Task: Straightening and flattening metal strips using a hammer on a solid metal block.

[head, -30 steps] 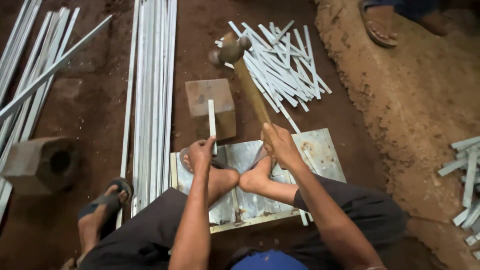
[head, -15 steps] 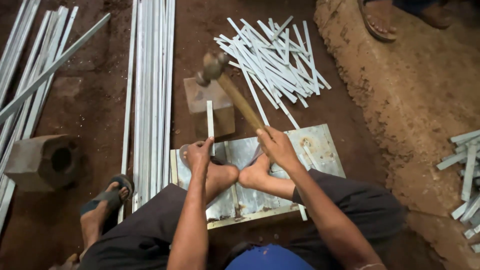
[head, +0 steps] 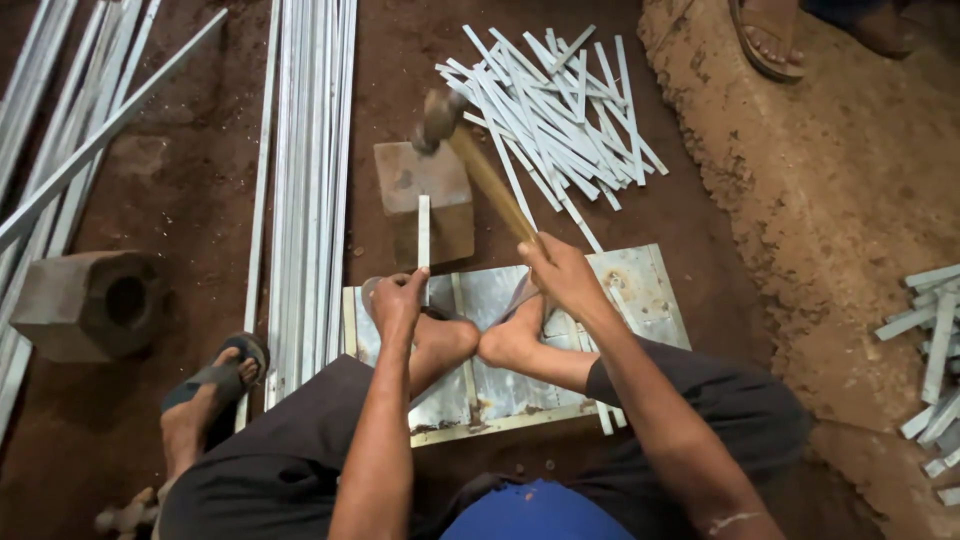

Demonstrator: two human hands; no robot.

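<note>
Wooden-handled hammer (head: 470, 150) in the right hand (head: 560, 280), a short metal strip (head: 424, 232) pinched in the left hand (head: 398, 300).

The right hand is wrapped tight round the lower end of the hammer's handle, and the blurred head sits up and to the left of it, over the back edge of a brown block (head: 425, 195); the left hand's fingers are closed on the near end of the strip, whose far end lies on the block just ahead of that hand; below both hands a metal sheet (head: 640, 290) lies flat under the person's bare feet (head: 480, 340); beyond the right hand lies a heap of cut strips (head: 560, 110); left of the left hand run long metal bars (head: 310, 180), with a hollow block (head: 90, 300) farther left.
</note>
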